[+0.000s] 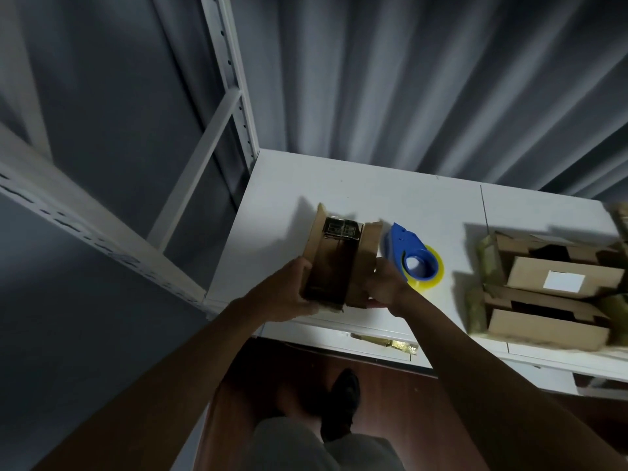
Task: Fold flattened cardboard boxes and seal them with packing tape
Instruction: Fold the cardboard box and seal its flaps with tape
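A small brown cardboard box (pixel 334 263) stands on the white table (pixel 343 185) near its front left corner, top flaps raised and its dark inside showing. My left hand (pixel 289 290) grips its left side near the front corner. My right hand (pixel 382 287) holds the right flap and wall. Just right of the box lies a blue tape dispenser (pixel 409 251) with a yellow roll of packing tape (pixel 433 275), touching neither hand.
Several folded cardboard boxes (pixel 547 294) are stacked at the table's right, one with a white label. A white metal shelf frame (pixel 224 79) rises at the left. Grey curtain hangs behind. My legs and a dark shoe (pixel 343 399) stand on the red-brown floor below.
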